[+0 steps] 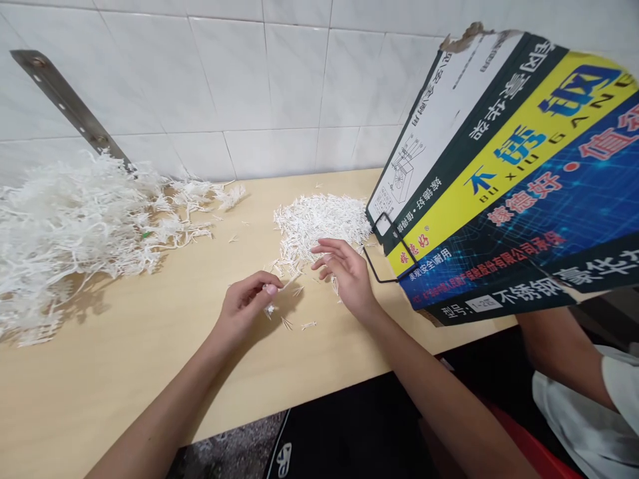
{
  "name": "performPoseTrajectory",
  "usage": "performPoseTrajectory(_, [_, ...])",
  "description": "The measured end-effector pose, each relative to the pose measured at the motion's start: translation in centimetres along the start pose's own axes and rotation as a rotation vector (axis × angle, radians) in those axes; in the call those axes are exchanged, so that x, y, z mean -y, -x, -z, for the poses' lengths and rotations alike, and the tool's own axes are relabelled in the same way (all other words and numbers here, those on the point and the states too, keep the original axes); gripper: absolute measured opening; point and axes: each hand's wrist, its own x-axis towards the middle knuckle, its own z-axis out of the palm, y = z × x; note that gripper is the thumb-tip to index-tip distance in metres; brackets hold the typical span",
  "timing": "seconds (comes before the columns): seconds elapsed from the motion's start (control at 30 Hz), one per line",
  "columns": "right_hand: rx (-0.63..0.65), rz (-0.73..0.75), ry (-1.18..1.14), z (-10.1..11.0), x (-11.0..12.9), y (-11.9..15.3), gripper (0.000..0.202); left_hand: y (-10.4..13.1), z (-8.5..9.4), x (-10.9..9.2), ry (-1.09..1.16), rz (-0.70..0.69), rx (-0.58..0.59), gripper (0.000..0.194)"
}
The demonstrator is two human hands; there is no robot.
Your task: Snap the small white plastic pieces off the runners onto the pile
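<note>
My left hand (252,299) is closed, its thumb and fingers pinching a small white branched plastic piece (269,309). To its right, my right hand (347,273) is raised over the table with its fingers apart and nothing seen in them. Behind both hands lies a pile of small white plastic pieces (322,219), partly hidden by my right hand. A few loose white pieces (286,323) are scattered on the table just beneath the hands.
On the left of the wooden table (200,392) sits a large heap of white branched plastic (74,239). A printed cardboard panel (499,173) slants up on the right, with a black wire frame (377,269) at its corner. Another person's arm (564,352) shows behind it.
</note>
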Motion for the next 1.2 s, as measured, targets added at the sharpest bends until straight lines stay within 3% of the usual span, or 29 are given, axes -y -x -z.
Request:
performPoseTrajectory(0.13, [-0.025,0.157,0.181,-0.6,0.1,1.1,0.019,-0.2,0.4,0.4,0.237,-0.131,-0.087,0.027])
performPoseTrajectory(0.23, [-0.040,0.281,0.292,-1.0,0.4,1.6,0.018,-0.2,0.8,0.3,0.288,-0.222,-0.145,0.021])
performPoseTrajectory(0.43, [-0.123,0.319,0.337,-0.3,0.2,1.3,0.019,-0.4,0.8,-1.2,0.386,-0.287,-0.349,0.047])
performPoseTrajectory(0.5, [0.015,0.364,0.407,-0.1,0.2,1.4,0.021,-0.8,1.2,-1.8,0.477,-0.284,-0.420,0.046])
performPoseTrajectory(0.57, [0.316,0.499,0.534,-0.5,0.4,2.0,0.029,-1.3,2.3,-2.1,0.672,-0.257,-0.439,0.041])
performPoseTrajectory(0.67, [0.770,0.707,0.771,-1.8,0.5,3.2,0.053,-1.8,5.5,-1.3,1.063,-0.152,-0.429,0.032])
performPoseTrajectory(0.7, [0.847,0.721,0.843,-2.3,0.4,3.5,0.055,-1.9,6.8,-0.8,1.163,-0.141,-0.448,0.028])
performPoseTrajectory(0.77, [0.868,0.664,0.949,-3.5,-0.1,3.4,0.056,-1.9,9.3,0.4,1.271,-0.207,-0.499,0.022])
performPoseTrajectory(0.87, [0.771,0.543,1.039,-5.7,-1.5,1.2,0.059,-1.7,12.3,1.8,1.289,-0.298,-0.471,0.021])
performPoseTrajectory(0.97, [0.713,0.498,1.099,-9.1,-2.9,-2.7,0.060,-1.5,13.3,2.5,1.157,-0.366,-0.441,0.021])
performPoseTrajectory(1.1, [0.722,0.461,1.158,-13.7,-4.5,-8.6,0.063,-1.7,11.9,2.8,1.095,-0.298,-0.412,0.020])
performPoseTrajectory(1.2, [0.679,0.333,1.246,-14.9,-5.1,-12.2,0.065,-2.2,10.0,3.0,1.151,-0.179,-0.441,0.018])
